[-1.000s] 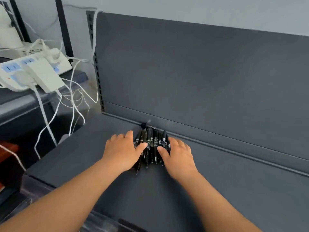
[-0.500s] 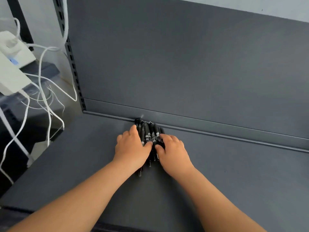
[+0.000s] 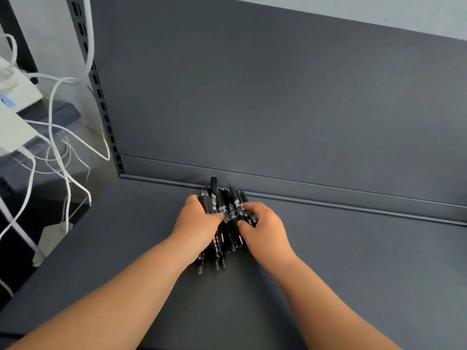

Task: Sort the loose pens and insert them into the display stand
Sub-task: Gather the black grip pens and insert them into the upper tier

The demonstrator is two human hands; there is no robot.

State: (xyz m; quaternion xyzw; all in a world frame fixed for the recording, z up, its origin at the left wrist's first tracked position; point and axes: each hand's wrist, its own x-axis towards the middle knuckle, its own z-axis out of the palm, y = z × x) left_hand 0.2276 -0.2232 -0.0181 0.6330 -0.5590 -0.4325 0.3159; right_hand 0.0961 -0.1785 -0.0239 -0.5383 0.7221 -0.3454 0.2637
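Wide bare room is left on the dark shelf to either side of the forearms. Farther back, a bundle of black pens is gathered lengthwise between the left hand and the right hand, each grip curled round it from its own side. The pens' far ends are set almost against the rear ridge, below the back panel. Past the left edge, white cables are hung.
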